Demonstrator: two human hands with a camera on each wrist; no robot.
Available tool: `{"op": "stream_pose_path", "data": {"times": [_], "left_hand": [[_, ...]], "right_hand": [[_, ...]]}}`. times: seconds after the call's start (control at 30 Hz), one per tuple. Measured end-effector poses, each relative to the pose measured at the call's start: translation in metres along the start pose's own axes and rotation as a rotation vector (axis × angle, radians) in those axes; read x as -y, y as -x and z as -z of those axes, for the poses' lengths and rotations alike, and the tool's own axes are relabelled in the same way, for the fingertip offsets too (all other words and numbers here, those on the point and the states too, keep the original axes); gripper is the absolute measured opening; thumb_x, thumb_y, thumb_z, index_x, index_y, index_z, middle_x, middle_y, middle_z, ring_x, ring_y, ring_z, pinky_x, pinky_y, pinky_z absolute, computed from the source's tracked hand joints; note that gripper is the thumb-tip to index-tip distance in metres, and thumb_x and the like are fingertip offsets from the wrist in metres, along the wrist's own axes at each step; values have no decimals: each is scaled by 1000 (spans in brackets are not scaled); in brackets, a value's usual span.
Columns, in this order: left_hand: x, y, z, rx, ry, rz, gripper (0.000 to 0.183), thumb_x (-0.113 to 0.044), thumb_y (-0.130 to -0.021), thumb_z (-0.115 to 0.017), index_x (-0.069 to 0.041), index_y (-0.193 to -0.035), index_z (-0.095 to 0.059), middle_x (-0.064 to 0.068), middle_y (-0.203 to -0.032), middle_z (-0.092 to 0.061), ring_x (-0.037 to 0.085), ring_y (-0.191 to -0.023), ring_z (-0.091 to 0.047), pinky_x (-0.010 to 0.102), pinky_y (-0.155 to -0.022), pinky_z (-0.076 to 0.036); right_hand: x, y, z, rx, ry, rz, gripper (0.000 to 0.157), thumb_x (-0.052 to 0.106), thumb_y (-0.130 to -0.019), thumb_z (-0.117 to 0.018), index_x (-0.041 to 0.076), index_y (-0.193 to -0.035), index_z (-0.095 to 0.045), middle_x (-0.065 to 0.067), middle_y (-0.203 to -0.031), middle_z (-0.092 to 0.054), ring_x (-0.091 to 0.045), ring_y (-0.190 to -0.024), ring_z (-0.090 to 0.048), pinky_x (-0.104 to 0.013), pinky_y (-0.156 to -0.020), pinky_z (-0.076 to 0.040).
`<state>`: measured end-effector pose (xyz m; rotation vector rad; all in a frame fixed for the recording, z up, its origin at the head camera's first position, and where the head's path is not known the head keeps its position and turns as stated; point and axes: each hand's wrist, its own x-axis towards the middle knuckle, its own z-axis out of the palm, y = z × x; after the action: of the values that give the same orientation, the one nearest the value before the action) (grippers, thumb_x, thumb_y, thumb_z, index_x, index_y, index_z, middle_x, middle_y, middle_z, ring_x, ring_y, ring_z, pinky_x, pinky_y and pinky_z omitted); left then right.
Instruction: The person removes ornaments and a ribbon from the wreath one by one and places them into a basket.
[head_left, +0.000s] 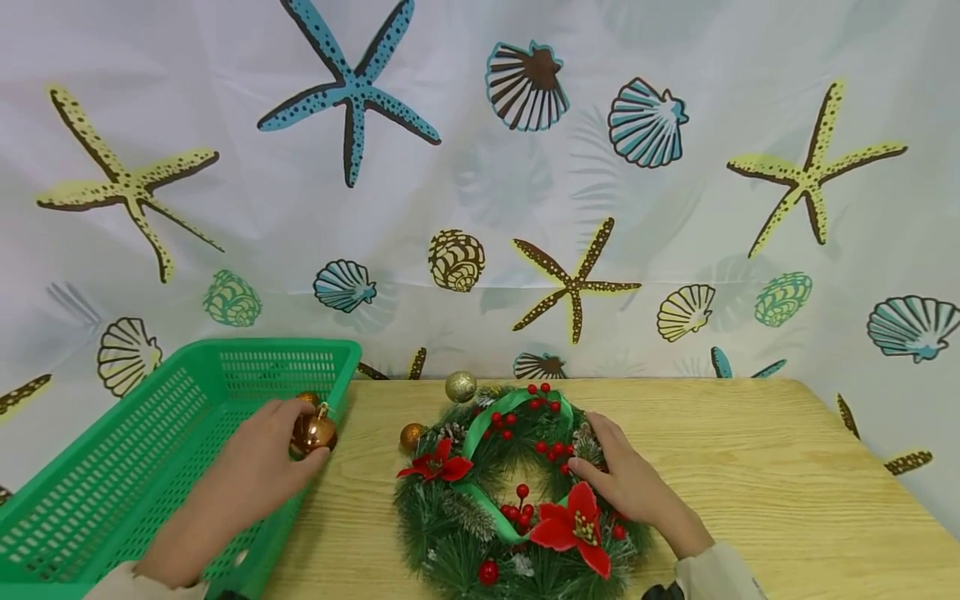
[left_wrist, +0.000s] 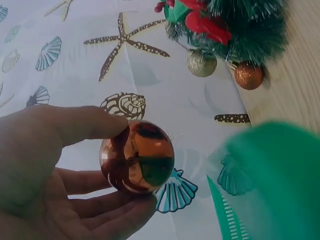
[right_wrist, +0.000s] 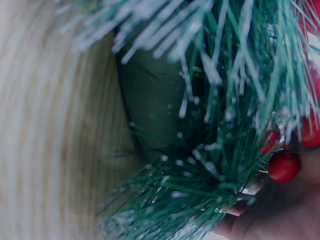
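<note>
My left hand (head_left: 258, 458) pinches a shiny copper Christmas ball (head_left: 318, 432) between thumb and fingers, over the right side of the green basket (head_left: 349, 367). Close up in the left wrist view, the same copper ball (left_wrist: 137, 157) has a mirror-like surface. A green wreath (head_left: 450, 542) with red flowers, red berries, pine cones and a green ribbon lies on the table. The right hand (head_left: 630, 479) grips the wreath's right side, thumb toward the inner ring. Red berries (right_wrist: 284, 167) sit beside that hand in the right wrist view.
At the wreath's upper left are a pale gold glitter ball (head_left: 461, 386) and an orange glitter ball (head_left: 412, 437). Another orange ball (head_left: 306, 398) shows partly behind the left fingers. The wooden table (head_left: 750, 450) meets a patterned curtain (head_left: 675, 225) at the back.
</note>
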<state>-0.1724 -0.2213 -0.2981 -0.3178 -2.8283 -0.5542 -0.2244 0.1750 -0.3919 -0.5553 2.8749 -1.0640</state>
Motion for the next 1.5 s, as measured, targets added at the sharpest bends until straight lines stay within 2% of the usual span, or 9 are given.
{"op": "stream_pose_path", "data": {"times": [0.2,0.5,0.7,0.9,1.2,1.5], "left_hand": [[12,-9,11,35,1,4,48,-14,-82,-71,13,-118,-53,28,-104,-57,31,-81,-60,38,-60,-51],[39,-24,20,58,-17,2,43,-15,-85,-68,14,-113,-53,23,-95,-59,25,-75,-58,35,-57,-47],[62,-33,19,89,-17,10,40,-12,-85,-67,15,-110,-53,19,-86,-61,21,-69,-57,34,-55,-47],[78,-42,18,121,-31,14,43,-13,-85,-68,17,-111,-51,19,-86,-60,20,-68,-56,36,-55,-47],[93,-43,11,174,-31,22,35,-13,-84,-67,13,-104,-54,15,-82,-60,18,-65,-53,33,-54,-43],[104,-45,6,208,-42,40,40,-15,-84,-67,15,-106,-53,16,-84,-61,19,-65,-54,35,-54,-44]], "right_hand": [[-1,0,0,-5,4,-2,76,41,-98,-49,3,-152,-13,-23,-157,-15,-44,-139,-29,-61,-107,-30],[-1,-1,0,1,-4,-2,76,42,-98,-49,3,-153,-13,-23,-157,-14,-44,-138,-29,-61,-106,-30],[-1,-1,0,8,-4,-7,76,43,-98,-48,4,-153,-13,-23,-157,-14,-44,-139,-28,-61,-106,-30],[-2,-1,0,1,-10,-4,76,42,-98,-49,3,-153,-13,-23,-157,-14,-44,-140,-27,-61,-107,-29],[-2,0,0,1,-8,6,76,42,-98,-48,3,-152,-13,-23,-156,-15,-45,-138,-29,-61,-106,-30],[-4,-1,-1,-6,-4,8,76,43,-98,-48,4,-153,-13,-23,-156,-15,-44,-137,-31,-61,-106,-31]]}}
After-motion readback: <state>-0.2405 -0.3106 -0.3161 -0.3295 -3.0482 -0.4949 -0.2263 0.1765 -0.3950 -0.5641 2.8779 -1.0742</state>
